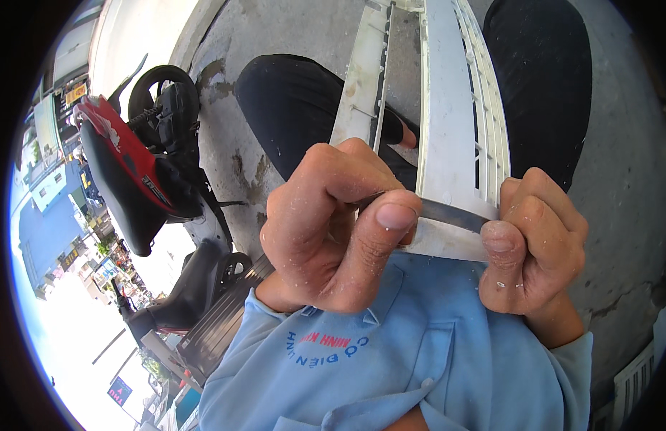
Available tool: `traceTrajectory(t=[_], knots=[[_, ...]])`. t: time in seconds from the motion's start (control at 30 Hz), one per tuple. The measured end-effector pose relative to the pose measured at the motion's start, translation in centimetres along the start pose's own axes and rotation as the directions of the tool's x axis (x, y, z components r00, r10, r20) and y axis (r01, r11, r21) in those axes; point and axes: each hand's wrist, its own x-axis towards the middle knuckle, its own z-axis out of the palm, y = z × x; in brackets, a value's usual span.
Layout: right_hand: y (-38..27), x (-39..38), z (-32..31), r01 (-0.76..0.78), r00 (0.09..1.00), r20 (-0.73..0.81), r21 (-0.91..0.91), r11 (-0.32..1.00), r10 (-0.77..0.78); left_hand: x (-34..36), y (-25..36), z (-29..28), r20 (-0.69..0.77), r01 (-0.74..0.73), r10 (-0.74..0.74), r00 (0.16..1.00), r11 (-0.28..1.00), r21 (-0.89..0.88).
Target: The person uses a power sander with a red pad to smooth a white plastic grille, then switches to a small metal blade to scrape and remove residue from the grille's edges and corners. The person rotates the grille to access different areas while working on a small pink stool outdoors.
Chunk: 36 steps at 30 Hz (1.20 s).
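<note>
A thin, dark grey flat strip (456, 213) is stretched between my two hands, bowed slightly across a white plastic frame (448, 108). My left hand (336, 230) pinches the strip's left end between thumb and bent fingers. At its right end, my right hand (538, 244) grips it the same way, thumb on the near side. The frame is long, with slots along its right side and an open gap toward the left. It extends away from my body between my knees. White specks dot both hands. My fingers hide the strip's ends.
My dark-trousered legs (538, 86) flank the frame on both sides. Grey concrete floor (613, 179) spreads around me. A red and black motorbike (142, 165) stands to the left, near a slatted bench (221, 309). A white slatted piece (633, 381) lies at the lower right.
</note>
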Motion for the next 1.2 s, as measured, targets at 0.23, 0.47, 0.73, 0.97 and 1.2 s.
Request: traceTrajectory(t=[0.23,0.47,0.73,0.97,1.2], knots=[[0.3,-0.7,0.1,0.096,0.992,0.075,0.102,0.990,-0.104,-1.3,-1.2,0.2,-0.021,-0.094,0.092,0.996,0.990,-0.103],[0.5,-0.8,-0.2,0.156,0.975,0.129,0.178,0.972,-0.180,-1.8,-1.7,-0.6,0.085,-0.208,0.218,0.972,0.971,-0.117],[0.3,-0.5,-0.3,0.049,0.999,0.012,-0.099,0.994,-0.048,0.0,-0.6,0.3,0.013,-0.026,0.026,1.000,0.999,0.019],[0.8,-1.3,-0.1,0.154,0.986,0.047,0.106,0.982,-0.159,-1.4,-1.6,0.1,0.041,-0.093,0.099,0.994,0.986,-0.141],[0.7,-1.2,-0.1,0.158,0.987,0.016,0.059,0.986,-0.160,-1.6,-1.8,0.2,0.018,-0.167,0.168,0.986,0.985,-0.036]])
